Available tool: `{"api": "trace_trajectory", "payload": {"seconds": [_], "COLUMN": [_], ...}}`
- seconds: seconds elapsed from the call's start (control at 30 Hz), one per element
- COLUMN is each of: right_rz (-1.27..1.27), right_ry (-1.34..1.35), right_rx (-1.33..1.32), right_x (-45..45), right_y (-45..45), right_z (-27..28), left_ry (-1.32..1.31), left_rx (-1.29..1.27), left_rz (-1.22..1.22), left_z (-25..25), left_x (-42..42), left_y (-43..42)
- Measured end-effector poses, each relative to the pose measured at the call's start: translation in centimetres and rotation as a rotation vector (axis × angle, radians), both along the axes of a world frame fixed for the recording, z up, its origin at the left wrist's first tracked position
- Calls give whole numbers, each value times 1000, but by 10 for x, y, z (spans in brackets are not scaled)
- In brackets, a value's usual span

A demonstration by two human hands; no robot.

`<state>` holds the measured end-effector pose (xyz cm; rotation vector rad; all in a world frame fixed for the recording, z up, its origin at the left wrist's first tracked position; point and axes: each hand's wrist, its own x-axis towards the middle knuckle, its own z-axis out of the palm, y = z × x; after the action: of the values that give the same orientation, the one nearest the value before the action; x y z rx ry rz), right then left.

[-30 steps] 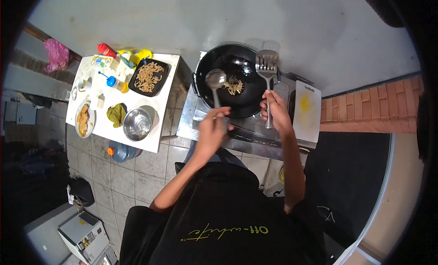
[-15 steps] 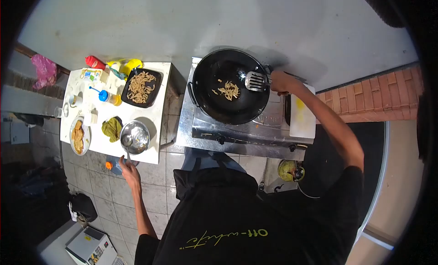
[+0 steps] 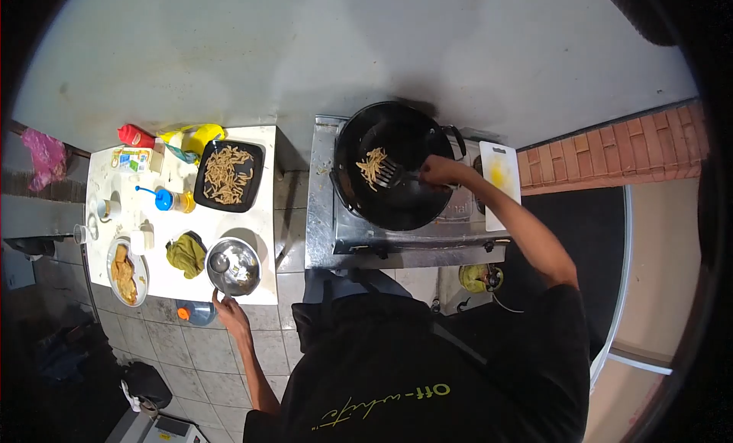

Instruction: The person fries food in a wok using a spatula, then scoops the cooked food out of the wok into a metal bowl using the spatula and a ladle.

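My right hand (image 3: 441, 172) is closed around the handle of a slotted spatula (image 3: 388, 173) inside the black wok (image 3: 416, 206). The blade sits low in the wok, against a small heap of pale brown strips (image 3: 372, 167); some seem to lie on its edge. At the near table edge, my left hand (image 3: 233, 317) reaches the rim of a steel bowl (image 3: 243, 277). Its fingers are closed at the handle end of a ladle (image 3: 219, 263) whose round head rests in the bowl; the grip itself is partly hidden.
The wok stands on a steel gas stove (image 3: 321, 241), beside a white cutting board (image 3: 500, 168). On the white table (image 3: 164, 279) are a black tray of similar strips (image 3: 229, 176), a green cloth (image 3: 185, 254), a blue-capped bottle (image 3: 174, 200) and a plate of fried food (image 3: 126, 271).
My right hand and the spatula have moved left and down into the wok, reaching the strips. My left hand has come closer to the bowl's rim. The whole view has shifted slightly.
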<state>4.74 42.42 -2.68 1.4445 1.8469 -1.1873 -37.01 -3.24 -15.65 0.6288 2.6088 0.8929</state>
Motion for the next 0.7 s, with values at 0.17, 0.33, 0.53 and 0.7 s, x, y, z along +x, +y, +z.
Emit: {"api": "trace_trajectory", "payload": {"seconds": [0.17,0.33,0.53,0.7], "right_rz": [-138,-212,-146,-153], "right_ry": [100,169,161,106], "right_rx": [72,179,566,541], "right_x": [12,26,41,36], "right_y": [-31,-47,-57,-60], "right_z": [5,7,-28,-12], "left_ry": [-224,-86,95,505], "left_rx": [104,341,158,-150], "left_rz": [-7,-337,-981,-1246], "left_z": [62,153,238,198], "left_x": [-5,9,83,167], "left_y": [34,107,233,301]}}
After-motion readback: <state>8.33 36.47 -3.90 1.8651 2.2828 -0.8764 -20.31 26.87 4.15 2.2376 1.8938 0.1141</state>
